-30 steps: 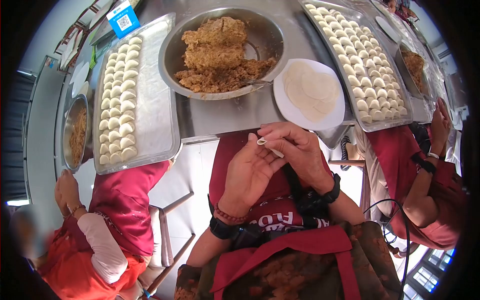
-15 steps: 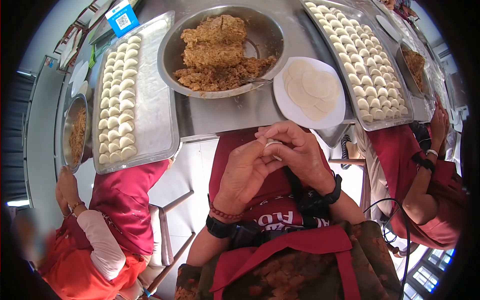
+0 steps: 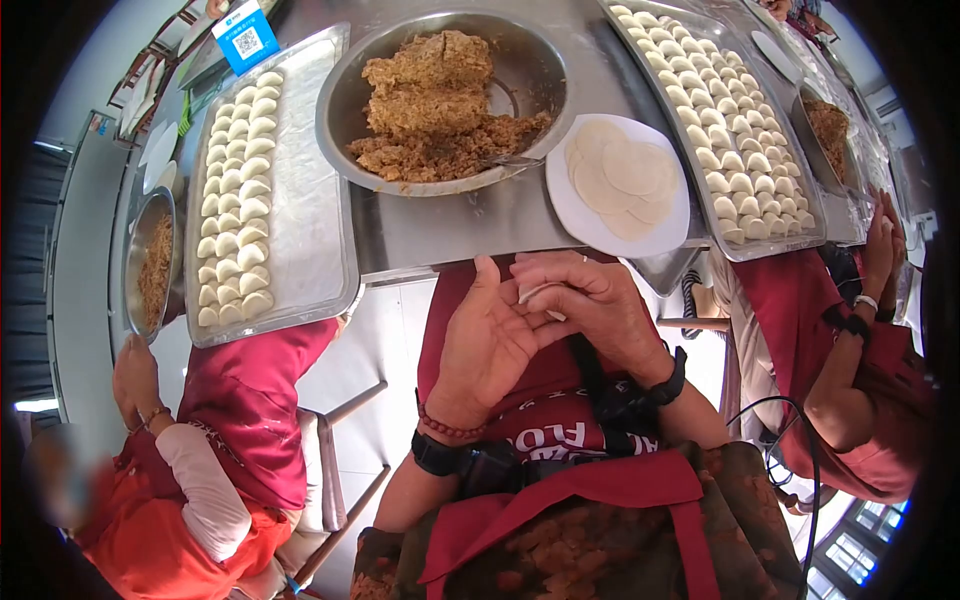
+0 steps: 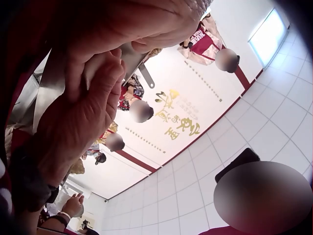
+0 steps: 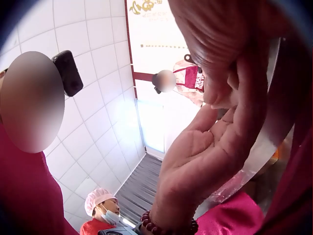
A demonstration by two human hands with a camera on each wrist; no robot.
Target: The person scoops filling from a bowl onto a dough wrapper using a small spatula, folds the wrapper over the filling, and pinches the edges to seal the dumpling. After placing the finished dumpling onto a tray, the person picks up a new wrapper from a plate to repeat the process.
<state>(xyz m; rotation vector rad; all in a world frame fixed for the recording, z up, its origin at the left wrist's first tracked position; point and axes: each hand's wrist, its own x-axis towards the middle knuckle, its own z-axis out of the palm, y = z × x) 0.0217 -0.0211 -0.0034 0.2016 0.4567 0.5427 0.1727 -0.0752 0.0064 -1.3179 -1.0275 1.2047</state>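
Note:
In the head view a small pale dumpling (image 3: 541, 296) shows between the two hands, near the table's front edge. My right hand (image 3: 600, 300) pinches it between thumb and fingers, which hide most of it. My left hand (image 3: 490, 340) is palm up beside it, thumb raised away, its fingertips reaching under the right fingers. In the right wrist view the left hand (image 5: 195, 152) meets the right fingers, and the dumpling is hidden there. Ahead stand a steel bowl (image 3: 335, 150) of brown filling (image 3: 430, 100) and a white plate (image 3: 600, 240) of round dough wrappers (image 3: 625, 175).
A metal tray (image 3: 310, 200) with rows of dumplings (image 3: 240, 200) lies at left, and another tray (image 3: 775, 245) at right holds more. Further filling bowls (image 3: 150, 265) stand toward the sides. People sit on both sides, and a QR-code sign (image 3: 245, 42) stands at the back left.
The left thumb pressed in against the dumpling half a second ago and has since lifted away, opening the palm. The right hand keeps its pinch. The bowl, plate and trays stay put.

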